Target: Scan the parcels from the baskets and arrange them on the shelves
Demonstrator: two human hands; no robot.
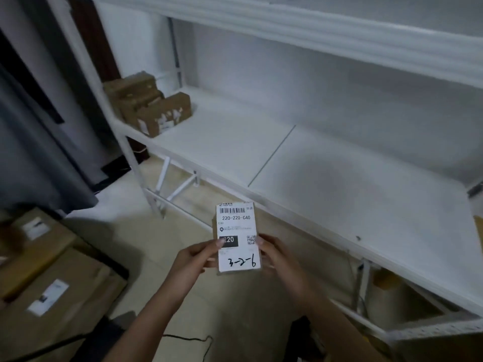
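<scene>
A small cardboard parcel (pixel 237 231) with a white label facing me, hand-marked "3-2-6", is held upright in front of the white shelf (pixel 326 178). My left hand (pixel 198 257) grips its left edge, thumb on the label. My right hand (pixel 271 254) grips its right edge. Three brown parcels (pixel 149 105) stand at the far left end of the same shelf level.
Large cardboard boxes (pixel 52 278) with labels lie at the lower left. A dark curtain (pixel 39 126) hangs at left. A black cable (pixel 188 338) runs across the tiled floor. A higher shelf board (pixel 339 35) overhangs. More goods sit under the shelf at lower right.
</scene>
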